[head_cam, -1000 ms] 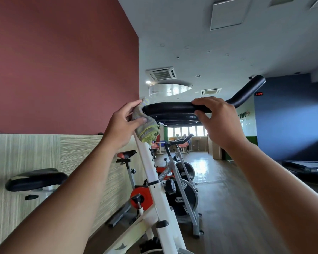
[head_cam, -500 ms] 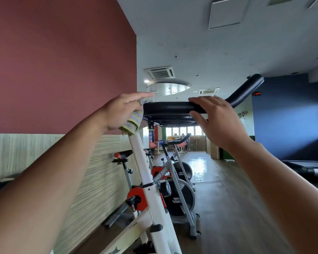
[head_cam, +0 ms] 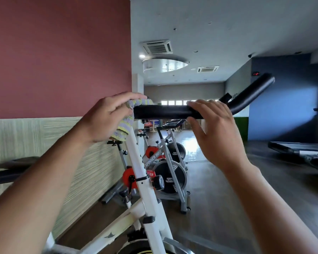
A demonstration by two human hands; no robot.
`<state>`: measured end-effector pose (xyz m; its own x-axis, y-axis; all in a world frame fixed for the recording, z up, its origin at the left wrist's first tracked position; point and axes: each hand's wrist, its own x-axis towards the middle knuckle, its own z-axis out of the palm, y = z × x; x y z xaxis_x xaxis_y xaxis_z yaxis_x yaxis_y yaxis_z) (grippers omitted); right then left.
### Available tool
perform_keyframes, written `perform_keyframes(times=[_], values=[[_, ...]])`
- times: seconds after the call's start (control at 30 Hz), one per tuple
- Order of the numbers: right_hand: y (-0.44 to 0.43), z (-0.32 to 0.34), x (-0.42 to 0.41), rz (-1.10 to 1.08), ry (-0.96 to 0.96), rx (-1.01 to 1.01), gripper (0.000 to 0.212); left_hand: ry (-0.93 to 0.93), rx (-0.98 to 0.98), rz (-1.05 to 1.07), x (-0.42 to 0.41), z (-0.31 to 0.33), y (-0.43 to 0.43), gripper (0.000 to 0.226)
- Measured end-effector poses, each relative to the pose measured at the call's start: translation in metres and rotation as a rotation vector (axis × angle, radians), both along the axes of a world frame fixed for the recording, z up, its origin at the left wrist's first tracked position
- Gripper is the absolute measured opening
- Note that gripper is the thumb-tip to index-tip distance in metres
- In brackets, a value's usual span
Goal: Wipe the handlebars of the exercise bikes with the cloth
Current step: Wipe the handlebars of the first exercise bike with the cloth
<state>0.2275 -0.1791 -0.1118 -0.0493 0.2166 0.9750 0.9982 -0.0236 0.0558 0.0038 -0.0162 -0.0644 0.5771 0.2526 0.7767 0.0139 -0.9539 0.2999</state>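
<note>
Grey-and-yellow striped cloth (head_cam: 124, 123), black handlebar (head_cam: 165, 111), white bike frame (head_cam: 145, 182).

A: Light src?
B: Mostly daylight thru the far windows (head_cam: 171, 102), w/ strong glare on the floor (head_cam: 195, 145). One ceiling spot (head_cam: 142, 56) was lit.
A: Dim areas?
B: Blue wall (head_cam: 283, 107) sat in shade.
A: Sharpness?
B: Soft overall; treadmill (head_cam: 301, 149) was smeared at rt. Wide-angle stretch at btm corners.

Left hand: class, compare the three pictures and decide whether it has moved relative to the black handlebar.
Yes. Against the handlebar, the left hand has risen from beside the bar's left end to over its top, cloth under its fingers.
</note>
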Motion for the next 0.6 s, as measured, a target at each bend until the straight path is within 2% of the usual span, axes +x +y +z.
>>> perform_keyframes(times=[0.1, 0.23, 0.4, 0.6], values=[[-0.008, 0.006, -0.003, -0.018, 0.014, -0.049, 0.035, -0.078, -0.020, 0.000, 0.000, -0.007, -0.012, 0.045], [-0.016, 0.018, -0.008, -0.006, 0.065, -0.123, 0.034, -0.051, -0.019, 0.032, -0.002, -0.002, -0.023, 0.047], [-0.023, 0.032, -0.015, 0.001, 0.197, -0.231, 0.033, 0.117, -0.094, 0.048, -0.009, 0.025, -0.025, 0.049], [-0.030, 0.049, -0.022, 0.009, 0.308, -0.333, 0.032, 0.324, -0.077, 0.095, 0.003, 0.055, -0.039, 0.046]])
